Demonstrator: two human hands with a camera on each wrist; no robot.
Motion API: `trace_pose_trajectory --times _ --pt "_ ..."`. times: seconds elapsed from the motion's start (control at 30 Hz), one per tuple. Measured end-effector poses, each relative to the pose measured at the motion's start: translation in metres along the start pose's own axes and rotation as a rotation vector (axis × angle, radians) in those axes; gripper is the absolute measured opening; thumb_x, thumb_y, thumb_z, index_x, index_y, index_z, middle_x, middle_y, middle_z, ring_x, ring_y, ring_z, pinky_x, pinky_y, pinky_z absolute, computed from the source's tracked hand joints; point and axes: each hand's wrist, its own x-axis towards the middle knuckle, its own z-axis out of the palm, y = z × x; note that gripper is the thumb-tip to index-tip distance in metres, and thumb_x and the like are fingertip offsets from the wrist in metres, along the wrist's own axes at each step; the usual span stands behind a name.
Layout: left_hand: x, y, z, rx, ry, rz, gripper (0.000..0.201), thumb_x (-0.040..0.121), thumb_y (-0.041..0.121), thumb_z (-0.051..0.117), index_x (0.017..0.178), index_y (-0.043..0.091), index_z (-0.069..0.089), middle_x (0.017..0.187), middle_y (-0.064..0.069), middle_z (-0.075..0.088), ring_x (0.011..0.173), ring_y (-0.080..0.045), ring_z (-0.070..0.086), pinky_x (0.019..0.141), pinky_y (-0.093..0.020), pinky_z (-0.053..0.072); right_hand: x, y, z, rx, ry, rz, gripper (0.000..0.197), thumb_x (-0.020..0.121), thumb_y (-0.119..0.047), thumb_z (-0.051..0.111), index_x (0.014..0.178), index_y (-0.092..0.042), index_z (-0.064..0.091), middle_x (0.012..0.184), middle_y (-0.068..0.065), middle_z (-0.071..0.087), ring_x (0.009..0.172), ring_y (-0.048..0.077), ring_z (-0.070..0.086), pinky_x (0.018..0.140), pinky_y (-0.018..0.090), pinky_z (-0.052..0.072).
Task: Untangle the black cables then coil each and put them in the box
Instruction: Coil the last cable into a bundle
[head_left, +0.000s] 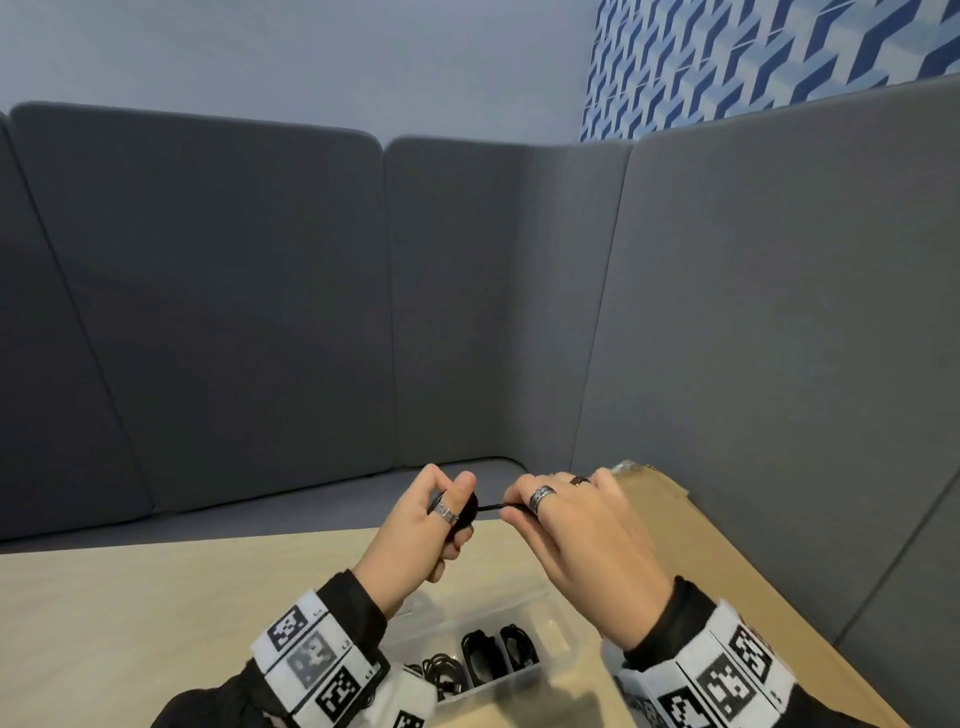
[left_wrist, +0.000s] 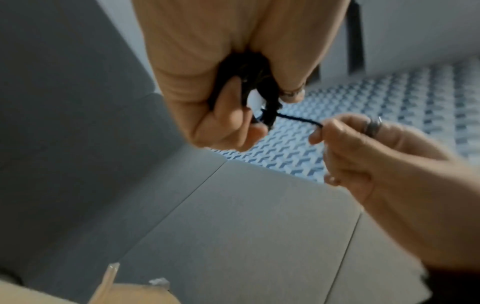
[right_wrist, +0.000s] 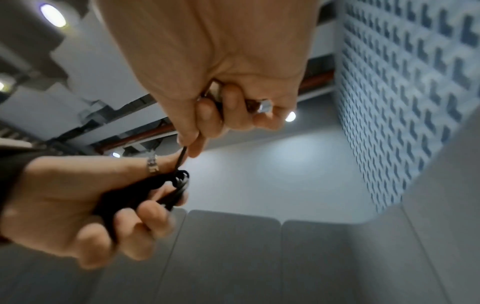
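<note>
My left hand grips a coiled bundle of black cable, held up above the table. The same bundle shows between the curled fingers in the left wrist view, and the bundle is wrapped at its top end in the right wrist view. A short taut strand runs from it to my right hand, which pinches the cable's free end between thumb and forefinger. Below my wrists a clear plastic box holds several coiled black cables.
The light wooden table runs under both arms. A cardboard box flap lies to the right. Grey upholstered seat backs wrap round the far side and the right.
</note>
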Motion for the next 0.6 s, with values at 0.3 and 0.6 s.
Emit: trace_pose_trajectory --times 0.3,0.6 --pt "-0.006 0.009 0.008 -0.366 -0.057 -0.017 0.034 0.077 0.043 0.051 0.071 0.010 0.060 0.064 -0.008 0.057 0.062 -0.024 0.060 0.057 -0.032 0.054 0.010 0.013 0.033 0.661 0.200 0.376 0.012 0.086 -0.037 0.059 0.079 -0.034 0.068 0.081 -0.016 0.055 0.086 0.006 0.046 0.079 0.013 0.036" --pt "-0.003 -0.007 0.022 0.102 0.206 0.254 0.039 0.083 0.050 0.037 0.071 0.012 0.038 0.057 0.012 0.040 0.053 -0.002 0.039 0.054 -0.019 0.034 0.011 -0.016 0.043 1.636 0.016 0.866 0.015 0.093 -0.012 0.054 0.098 -0.004 0.065 0.081 0.007 0.071 0.076 0.015 0.066 0.066 0.026 0.054"
